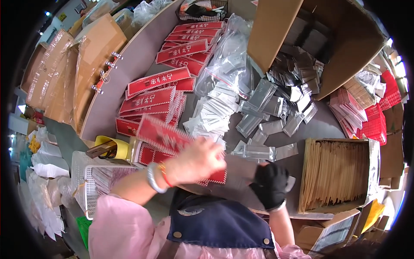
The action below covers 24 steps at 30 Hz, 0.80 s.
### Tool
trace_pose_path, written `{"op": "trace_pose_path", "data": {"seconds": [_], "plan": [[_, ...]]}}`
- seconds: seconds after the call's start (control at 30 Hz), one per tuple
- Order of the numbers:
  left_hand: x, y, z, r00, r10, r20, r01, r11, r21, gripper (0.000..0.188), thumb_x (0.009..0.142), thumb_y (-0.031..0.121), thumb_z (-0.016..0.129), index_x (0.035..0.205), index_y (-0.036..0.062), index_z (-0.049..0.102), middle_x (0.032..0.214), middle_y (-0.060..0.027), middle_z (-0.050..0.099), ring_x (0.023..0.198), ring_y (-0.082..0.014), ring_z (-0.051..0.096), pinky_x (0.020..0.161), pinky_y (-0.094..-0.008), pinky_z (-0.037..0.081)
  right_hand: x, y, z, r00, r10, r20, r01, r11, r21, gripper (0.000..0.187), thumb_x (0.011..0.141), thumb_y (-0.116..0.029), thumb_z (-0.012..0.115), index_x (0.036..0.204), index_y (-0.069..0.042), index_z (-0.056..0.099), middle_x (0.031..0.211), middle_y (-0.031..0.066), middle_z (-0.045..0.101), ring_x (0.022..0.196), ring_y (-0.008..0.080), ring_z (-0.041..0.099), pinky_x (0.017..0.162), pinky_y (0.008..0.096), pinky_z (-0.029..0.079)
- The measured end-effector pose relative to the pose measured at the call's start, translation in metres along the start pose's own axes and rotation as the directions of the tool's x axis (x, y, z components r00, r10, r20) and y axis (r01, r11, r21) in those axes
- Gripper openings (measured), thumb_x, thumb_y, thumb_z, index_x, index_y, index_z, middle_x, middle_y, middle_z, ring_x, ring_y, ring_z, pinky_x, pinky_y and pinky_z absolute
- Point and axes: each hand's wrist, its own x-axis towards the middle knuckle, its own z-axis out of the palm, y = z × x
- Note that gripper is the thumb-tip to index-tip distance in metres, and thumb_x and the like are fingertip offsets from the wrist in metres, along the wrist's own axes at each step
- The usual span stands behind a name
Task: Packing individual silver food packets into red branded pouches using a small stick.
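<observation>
My left hand [196, 160] is bare, with bracelets at the wrist, and it is smeared by motion. Its fingers look closed around a red paper sleeve with a pale zigzag edge [157, 134], which is blurred too and partly hidden behind the hand. More red sleeves [151, 156] lie beneath it at the table's near edge. To the right, my right hand [271, 183] wears a black glove and has its fingers curled in. A small translucent piece [291, 184] shows beside the glove; whether the hand grips it is unclear.
Stacked red sleeves [148, 100], white slips [213, 114] and silvery packets [258, 112] cover the table. An open carton [276, 30] lies behind them. A box of thin wooden sticks [336, 175] stands right. At left are a white basket [82, 172] and a yellow container [123, 149].
</observation>
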Motion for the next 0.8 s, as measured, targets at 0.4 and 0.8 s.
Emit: {"op": "trace_pose_path", "data": {"seconds": [0.4, 0.8], "plan": [[-0.046, 0.053, 0.130, 0.687, -0.723, -0.074, 0.712, 0.690, -0.130, 0.091, 0.061, 0.037, 0.089, 0.138, 0.0090, 0.047, 0.140, -0.0183, 0.040, 0.132, -0.0429, 0.034, 0.107, -0.0606, 0.029, -0.020, 0.008, 0.010, 0.986, 0.169, 0.006, -0.169, 0.986, -0.006, 0.059, 0.064, -0.038, 0.083, 0.110, -0.010, 0.060, 0.105, 0.0085, 0.061, 0.098, 0.0312, 0.057, 0.088, 0.0459, 0.039], [-0.087, 0.030, 0.132, 0.655, -0.738, -0.162, 0.619, 0.647, -0.444, 0.100, 0.062, 0.033, 0.091, 0.142, 0.0012, 0.040, 0.145, -0.0209, 0.034, 0.135, -0.0478, 0.029, 0.112, -0.0580, 0.025, -0.022, -0.013, 0.059, 0.968, -0.003, 0.249, 0.006, 1.000, -0.009, 0.059, 0.062, -0.046, 0.082, 0.104, -0.010, 0.060, 0.096, 0.0095, 0.060, 0.094, 0.0317, 0.058, 0.086, 0.0476, 0.038]]}}
